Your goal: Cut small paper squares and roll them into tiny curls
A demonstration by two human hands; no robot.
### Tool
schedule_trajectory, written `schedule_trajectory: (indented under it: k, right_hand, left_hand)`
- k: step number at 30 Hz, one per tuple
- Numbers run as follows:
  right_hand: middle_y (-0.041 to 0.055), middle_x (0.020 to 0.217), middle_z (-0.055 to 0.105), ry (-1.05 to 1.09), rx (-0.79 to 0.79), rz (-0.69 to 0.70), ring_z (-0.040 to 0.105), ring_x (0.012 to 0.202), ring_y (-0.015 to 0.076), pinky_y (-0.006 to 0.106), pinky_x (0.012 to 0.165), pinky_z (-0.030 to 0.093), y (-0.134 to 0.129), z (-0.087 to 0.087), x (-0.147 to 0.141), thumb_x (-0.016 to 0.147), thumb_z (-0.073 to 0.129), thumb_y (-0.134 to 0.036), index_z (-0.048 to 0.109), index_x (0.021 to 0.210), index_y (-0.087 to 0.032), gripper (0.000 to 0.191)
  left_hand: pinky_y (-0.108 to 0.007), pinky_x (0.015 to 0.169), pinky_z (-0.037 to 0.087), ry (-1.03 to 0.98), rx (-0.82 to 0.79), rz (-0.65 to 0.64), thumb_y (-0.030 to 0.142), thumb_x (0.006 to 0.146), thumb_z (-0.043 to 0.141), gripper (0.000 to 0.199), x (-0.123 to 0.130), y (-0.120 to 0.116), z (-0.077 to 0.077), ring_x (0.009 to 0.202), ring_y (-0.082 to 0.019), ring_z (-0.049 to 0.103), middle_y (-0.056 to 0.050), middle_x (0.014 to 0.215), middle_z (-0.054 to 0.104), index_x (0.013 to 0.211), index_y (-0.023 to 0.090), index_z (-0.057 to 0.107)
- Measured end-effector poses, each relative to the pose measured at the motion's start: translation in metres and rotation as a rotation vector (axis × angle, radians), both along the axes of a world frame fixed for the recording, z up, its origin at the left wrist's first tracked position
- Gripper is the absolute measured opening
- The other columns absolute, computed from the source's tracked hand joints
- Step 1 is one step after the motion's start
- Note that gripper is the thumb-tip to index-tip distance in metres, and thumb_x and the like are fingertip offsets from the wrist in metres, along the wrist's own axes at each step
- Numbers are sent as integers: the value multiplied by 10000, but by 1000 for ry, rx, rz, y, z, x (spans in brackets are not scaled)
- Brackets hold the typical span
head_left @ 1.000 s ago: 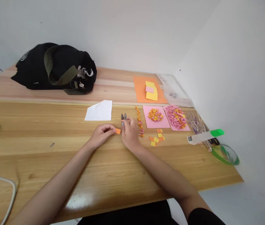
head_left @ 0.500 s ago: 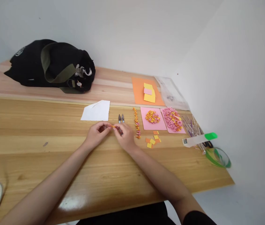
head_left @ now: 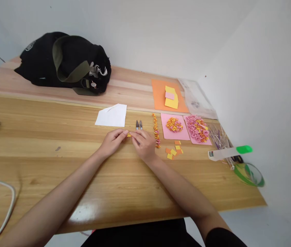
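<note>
My left hand [head_left: 112, 142] and my right hand [head_left: 144, 144] meet above the wooden table, fingertips pinched together. Between them is a small yellow paper piece [head_left: 129, 135], mostly covered by the fingers. Just beyond my right hand lie two dark pointed blades [head_left: 139, 125]; whatever they belong to is hidden behind the hand. To its right runs a row of tiny orange and pink twisted pieces [head_left: 155, 127]. Several small orange and yellow paper rectangles [head_left: 173, 152] lie loosely nearer me.
Pink sheets [head_left: 165, 136] carry piles of tiny pieces [head_left: 174, 125]. White paper [head_left: 112, 116] lies left of them. Orange paper [head_left: 158, 101] and a black bag [head_left: 70, 61] sit farther back. Dried stems [head_left: 220, 137], a green-tipped strip [head_left: 229, 151] and a green-rimmed container [head_left: 248, 174] stand right.
My fingers have shifted around the small paper, and more of its yellow surface shows. My right hand has turned, with its back more upward. The whole view has shifted slightly.
</note>
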State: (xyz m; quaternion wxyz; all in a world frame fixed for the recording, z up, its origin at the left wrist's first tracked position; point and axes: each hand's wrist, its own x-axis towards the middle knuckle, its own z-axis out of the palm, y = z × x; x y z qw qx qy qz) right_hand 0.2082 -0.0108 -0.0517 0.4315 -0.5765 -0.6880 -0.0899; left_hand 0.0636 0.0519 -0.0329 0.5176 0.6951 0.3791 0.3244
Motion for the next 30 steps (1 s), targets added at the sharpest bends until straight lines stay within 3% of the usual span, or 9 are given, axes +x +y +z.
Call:
schedule_trajectory:
  k: [6, 12, 17, 20, 30]
  right_hand:
    - [70, 879, 718, -1, -7, -12, 652, 794, 170, 285, 741, 500, 0, 1, -3, 911, 493, -176, 745, 926, -207, 255]
    - [93, 924, 724, 249, -168, 31, 671, 843, 191, 302, 759, 514, -3, 7, -4, 921, 397, -195, 676, 1076, -163, 321]
    - [42, 730, 681, 428, -359, 33, 610, 630, 161, 278, 616, 472, -5, 12, -9, 867, 534, -365, 664, 900, -175, 233]
    - [12, 660, 639, 508, -432, 34, 547, 551, 132, 256, 559, 422, -5, 12, -11, 844, 541, -351, 630, 798, -188, 191]
    - [-24, 594, 563, 656, -462, 90, 491, 516, 122, 246, 539, 377, -2, 9, -8, 807, 521, -353, 567, 732, -200, 177]
  left_hand:
    - [-252, 640, 407, -142, -162, 25, 535, 643, 723, 391, -1, 2, 2, 637, -133, 501, 9, 648, 587, 673, 162, 612]
    - [-242, 614, 377, -138, -175, 48, 511, 621, 743, 378, -2, 2, 4, 605, -119, 478, 16, 616, 572, 653, 157, 613]
    - [-249, 648, 400, -136, -173, 5, 504, 630, 737, 369, -3, 2, 3, 644, -128, 508, 4, 664, 601, 675, 156, 623]
    - [-248, 647, 396, -132, -181, -20, 496, 640, 730, 358, -3, 2, 3, 649, -128, 503, 7, 664, 592, 677, 157, 620]
    - [-249, 626, 376, -60, -138, -109, 529, 701, 661, 372, -2, 2, 2, 626, -127, 465, 28, 626, 527, 670, 169, 573]
